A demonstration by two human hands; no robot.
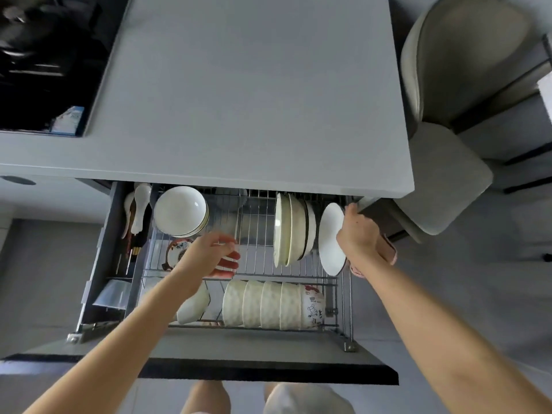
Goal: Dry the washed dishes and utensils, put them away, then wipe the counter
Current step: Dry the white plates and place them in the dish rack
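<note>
While the drawer (268, 369) stands pulled out, the left hand (206, 255) curls around a red-and-white dish (228, 262) over the wire rack's (260, 258) middle. Well apart from it, the right hand (358, 234), which also holds a pink cloth (388, 249), grips a white plate (330, 237) upright at the rack's right end.

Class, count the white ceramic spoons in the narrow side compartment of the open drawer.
2. The right spoon lies beside the wire rack; the left spoon lies by the drawer wall. Others may hide under the counter.
</note>
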